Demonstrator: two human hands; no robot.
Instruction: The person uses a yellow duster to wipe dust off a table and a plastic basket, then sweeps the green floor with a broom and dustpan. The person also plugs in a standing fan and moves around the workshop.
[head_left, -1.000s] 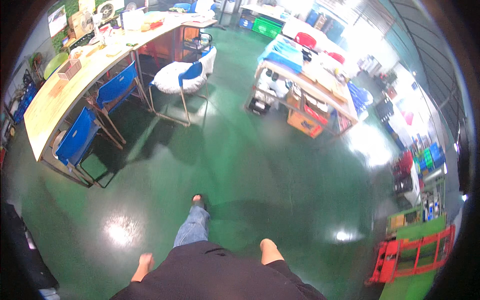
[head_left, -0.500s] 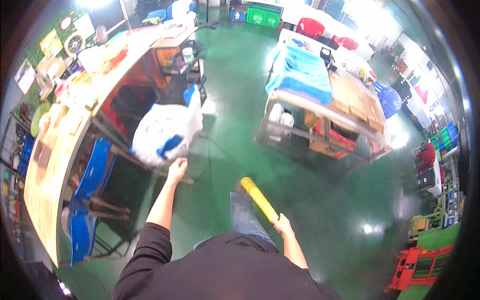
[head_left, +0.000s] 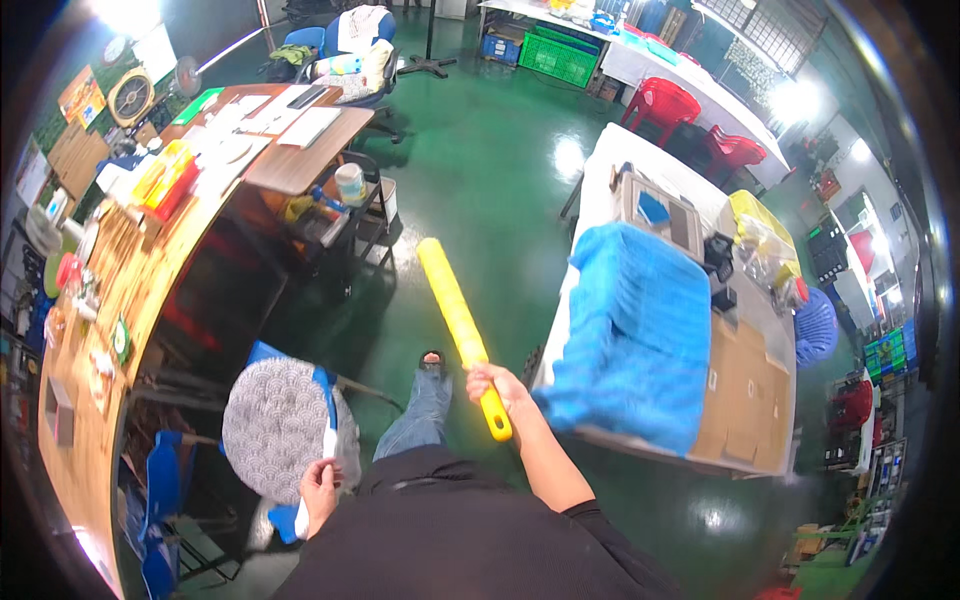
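Observation:
My right hand (head_left: 497, 388) is wrapped round the handle of a long yellow stick-like tool (head_left: 450, 305). The tool's thick, round shaft slants up and away to the left, and its near end has a hole. On my left, my left hand (head_left: 320, 492) is held low with its fingers curled, beside a round grey-and-white patterned cushion (head_left: 280, 425) on a seat. A blue band (head_left: 325, 392) with a white end runs along the cushion's right side to just above my fingertips. Whether those fingers hold anything is hidden.
A long wooden workbench (head_left: 165, 270) curves along the left, with blue chairs (head_left: 160, 480) under it. To the right, a table (head_left: 600, 190) bears a blue cloth (head_left: 640, 330) and flat cardboard (head_left: 745, 395). Red chairs (head_left: 665, 105) stand farther back. Green floor (head_left: 500, 150) runs between.
I have moved forward between the bench and the right table. My right hand has raised the yellow tool, and the cushioned seat is now close beside my left hand.

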